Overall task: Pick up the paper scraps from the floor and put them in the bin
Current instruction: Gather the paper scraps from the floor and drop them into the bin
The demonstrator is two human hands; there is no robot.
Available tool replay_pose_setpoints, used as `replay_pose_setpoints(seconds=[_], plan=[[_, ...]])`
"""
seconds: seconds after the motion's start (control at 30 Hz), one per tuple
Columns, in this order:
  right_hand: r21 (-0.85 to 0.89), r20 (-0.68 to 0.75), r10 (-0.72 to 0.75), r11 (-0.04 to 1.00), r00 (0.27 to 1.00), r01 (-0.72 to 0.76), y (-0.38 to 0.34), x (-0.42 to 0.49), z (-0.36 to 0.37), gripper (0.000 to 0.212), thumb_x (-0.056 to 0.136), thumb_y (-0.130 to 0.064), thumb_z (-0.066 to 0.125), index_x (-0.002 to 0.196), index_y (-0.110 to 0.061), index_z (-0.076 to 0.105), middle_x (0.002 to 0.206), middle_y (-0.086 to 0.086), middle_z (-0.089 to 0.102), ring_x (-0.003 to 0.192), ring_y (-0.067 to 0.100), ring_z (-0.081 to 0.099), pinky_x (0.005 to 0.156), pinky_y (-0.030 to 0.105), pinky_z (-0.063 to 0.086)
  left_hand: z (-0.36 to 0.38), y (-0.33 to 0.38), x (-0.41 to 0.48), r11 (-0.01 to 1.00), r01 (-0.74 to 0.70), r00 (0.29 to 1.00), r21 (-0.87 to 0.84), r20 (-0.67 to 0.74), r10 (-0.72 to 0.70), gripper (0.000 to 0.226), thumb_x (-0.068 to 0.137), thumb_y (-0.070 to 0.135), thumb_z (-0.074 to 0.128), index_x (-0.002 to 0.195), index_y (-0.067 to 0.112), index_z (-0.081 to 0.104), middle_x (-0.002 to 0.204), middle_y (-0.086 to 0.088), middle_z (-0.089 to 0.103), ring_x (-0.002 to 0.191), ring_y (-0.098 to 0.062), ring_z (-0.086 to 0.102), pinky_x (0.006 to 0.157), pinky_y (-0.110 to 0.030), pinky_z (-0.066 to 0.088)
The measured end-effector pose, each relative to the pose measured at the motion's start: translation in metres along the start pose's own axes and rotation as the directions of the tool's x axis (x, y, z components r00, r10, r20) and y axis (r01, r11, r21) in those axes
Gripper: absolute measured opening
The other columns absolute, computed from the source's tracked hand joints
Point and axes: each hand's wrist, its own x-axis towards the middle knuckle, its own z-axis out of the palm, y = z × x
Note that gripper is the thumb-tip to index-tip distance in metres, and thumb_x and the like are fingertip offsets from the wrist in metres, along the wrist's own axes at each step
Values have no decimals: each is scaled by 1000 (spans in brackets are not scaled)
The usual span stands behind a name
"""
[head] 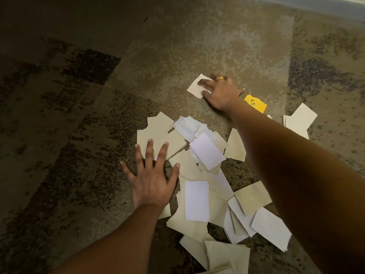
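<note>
The right hand's (223,94) spread fingers (204,82) are pressing a beige scrap (194,87); the left hand's (152,182) splayed fingers (149,153) are touching the pile (158,131).

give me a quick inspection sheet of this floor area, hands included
surface: mottled brown floor with darker speckled patches
job's things: pile of paper scraps, beige and white, between the arms; lone beige scrap farther out; yellow scrap with writing beside the right wrist; beige scraps at right; bin not in view
clutter: nothing seen
hands: left hand flat, fingers spread, at the pile's left edge; right hand with fingers spread, touching the lone beige scrap
cables: nothing seen
surroundings: pale strip along the top right edge, possibly a wall base
</note>
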Motion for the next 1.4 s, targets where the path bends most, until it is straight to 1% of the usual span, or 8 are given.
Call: replay_pose_setpoints(seconds=[0.33,0.57,0.7,0.9,1.1,1.2,1.3,1.4], plan=[[15,37,-313,950,949,313,11,-107,31,37,96,-25,41,128,-40,52,147,-4,34,137,22,22,108,62,9,-3,0,-2,998,24,1000,-64,11,-23,76,77,70,2,147,40,7,158,-2,-2,145,-26,-7,109,-63,-4],[36,62,-392,920,918,391,12,-204,54,58,85,-43,18,125,-29,59,145,4,41,139,26,29,104,68,8,-4,2,-2,998,22,1000,-62,5,-22,78,74,73,8,146,42,13,158,-2,3,145,-25,-3,109,-63,-3],[25,131,-391,920,911,391,23,-227,53,61,86,-55,14,130,-36,51,153,-5,27,145,25,9,104,67,2,-4,3,-2,999,22,1000,-49,7,-22,74,78,71,16,146,41,13,158,-2,4,145,-25,-3,109,-64,-1],[-87,-283,-5,996,959,-20,75,-167,22,58,81,-61,32,117,-26,61,137,5,48,132,29,34,99,54,28,-5,5,-4,998,26,1000,-54,12,-26,68,85,68,24,147,40,13,158,-2,3,145,-24,-5,109,-62,-3],[152,-566,323,945,758,-289,121,-139,-17,34,87,-40,51,93,-8,62,108,13,52,103,32,45,79,37,37,-7,7,-5,997,20,1000,-72,11,-19,73,79,69,19,146,40,14,158,-3,4,145,-24,-5,109,-63,-4],[175,-504,481,871,717,-460,145,-131,-30,42,87,-43,52,114,-12,58,129,14,45,121,32,37,96,42,33,-7,6,-5,997,23,1000,-74,11,-22,73,79,69,19,146,40,15,158,-3,4,145,-24,-5,109,-62,-4],[266,-185,664,743,724,-614,162,-120,-37,72,83,-61,52,143,-27,32,153,20,16,142,36,6,112,52,10,-6,5,-5,997,21,1000,-72,2,-21,69,83,67,24,146,40,16,158,-3,6,145,-24,-4,109,-63,-3],[254,35,678,705,735,-662,167,-113,-30,86,76,-74,48,147,-37,15,155,23,-2,142,40,-10,111,56,-5,-7,6,-4,997,28,1000,-71,8,-27,71,80,67,22,146,40,16,158,-3,7,145,-24,-3,109,-62,-3]])
